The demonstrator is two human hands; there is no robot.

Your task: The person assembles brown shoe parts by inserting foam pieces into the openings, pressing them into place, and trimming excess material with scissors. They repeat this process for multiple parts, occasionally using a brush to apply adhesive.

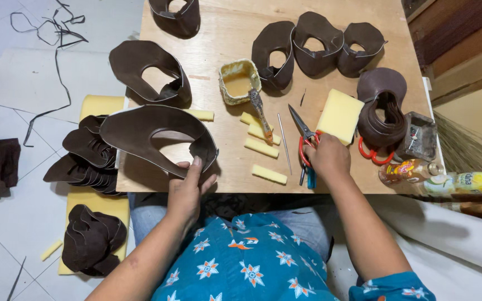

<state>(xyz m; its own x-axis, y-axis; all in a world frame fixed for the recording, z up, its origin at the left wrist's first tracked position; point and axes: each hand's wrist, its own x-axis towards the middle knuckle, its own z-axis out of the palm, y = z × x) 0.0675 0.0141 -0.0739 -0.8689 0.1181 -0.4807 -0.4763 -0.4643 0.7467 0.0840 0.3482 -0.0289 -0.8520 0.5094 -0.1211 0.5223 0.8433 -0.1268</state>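
My left hand point(188, 189) grips the near edge of a dark brown leather shoe upper point(152, 129), held just above the front left of the wooden board point(224, 39). My right hand point(327, 159) is closed over the red handles of a pair of scissors point(302, 129) whose blades point away across the board. Next to the scissors lie a thin metal needle point(284, 142) and several yellow foam strips point(260, 146).
A yellow glue pot point(238, 82) with a brush point(260, 114) stands mid-board. More brown uppers point(319, 44) lie at the back, a yellow foam block point(340, 115) and coiled leather strips point(383, 114) at right. Bottles point(442, 179) lie right; stacked leather pieces point(87, 153) left.
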